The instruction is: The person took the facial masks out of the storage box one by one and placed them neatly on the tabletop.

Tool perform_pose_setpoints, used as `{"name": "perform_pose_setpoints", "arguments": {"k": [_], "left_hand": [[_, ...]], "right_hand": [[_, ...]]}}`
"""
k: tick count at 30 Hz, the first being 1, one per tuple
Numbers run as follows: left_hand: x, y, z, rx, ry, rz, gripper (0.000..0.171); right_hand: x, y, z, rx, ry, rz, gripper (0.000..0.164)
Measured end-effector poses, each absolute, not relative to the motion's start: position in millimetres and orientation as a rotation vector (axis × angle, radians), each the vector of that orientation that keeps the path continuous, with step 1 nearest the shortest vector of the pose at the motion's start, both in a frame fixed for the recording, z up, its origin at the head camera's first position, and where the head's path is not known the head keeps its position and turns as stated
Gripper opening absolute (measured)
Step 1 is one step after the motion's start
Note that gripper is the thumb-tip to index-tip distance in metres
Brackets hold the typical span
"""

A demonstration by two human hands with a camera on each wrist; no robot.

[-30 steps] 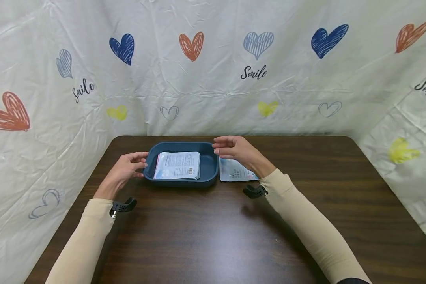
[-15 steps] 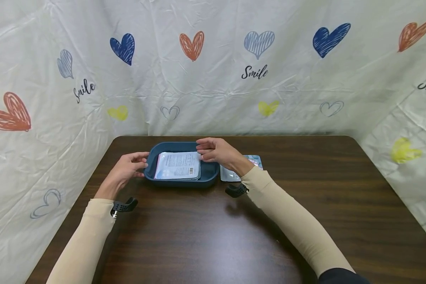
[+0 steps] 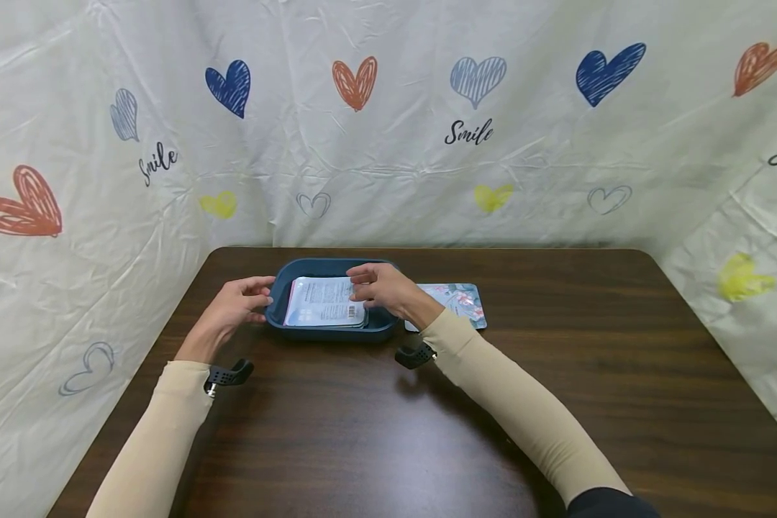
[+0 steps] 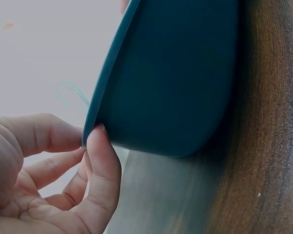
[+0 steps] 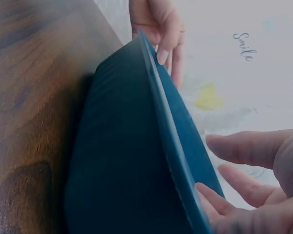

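Note:
A dark blue tub [image 3: 330, 334] stands near the table's far edge. Inside it lies a small stack of flat, pale-blue printed sachets [image 3: 320, 302], the top one showing text and a barcode. With thumb and finger, my left hand [image 3: 229, 309] pinches the tub's left rim, plain in the left wrist view beside the tub wall [image 4: 166, 73]. My right hand [image 3: 388, 291] hovers over the tub's right part, at the right edge of the stack. Its fingers are spread apart and hold nothing; in the right wrist view they are near the rim [image 5: 163, 117].
Right of the tub, a flowered sachet [image 3: 456, 298] lies flat on the brown wooden table [image 3: 596, 360], partly covered by my right wrist. A white curtain [image 3: 401, 165] printed with hearts hangs behind and at both sides.
My right hand has moved left from above the flowered sachet and the tub's right rim to over the stack, uncovering more of that sachet. The left hand stays at the rim.

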State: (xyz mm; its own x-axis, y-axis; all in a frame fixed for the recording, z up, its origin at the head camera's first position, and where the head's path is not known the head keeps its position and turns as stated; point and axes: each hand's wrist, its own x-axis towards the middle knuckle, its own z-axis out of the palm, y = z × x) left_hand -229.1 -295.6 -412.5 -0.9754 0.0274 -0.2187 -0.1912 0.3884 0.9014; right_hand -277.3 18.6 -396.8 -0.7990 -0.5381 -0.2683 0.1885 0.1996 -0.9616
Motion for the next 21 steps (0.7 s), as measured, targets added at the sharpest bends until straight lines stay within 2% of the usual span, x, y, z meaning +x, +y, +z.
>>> {"name": "perform_pose_setpoints", "arguments": {"k": [11,21], "left_hand": [[-230.3,-296.3,-414.0,-0.135,2.43,1.65,0.052],[-230.6,-297.3,-414.5,-0.126,2.436,1.648,0.053]], "right_hand": [[-273.0,17.2,-394.3,-0.29,1.927,-1.657,0.054],[-273.1,17.1,-393.9,-0.263,1.936,-1.642,0.055]]}}
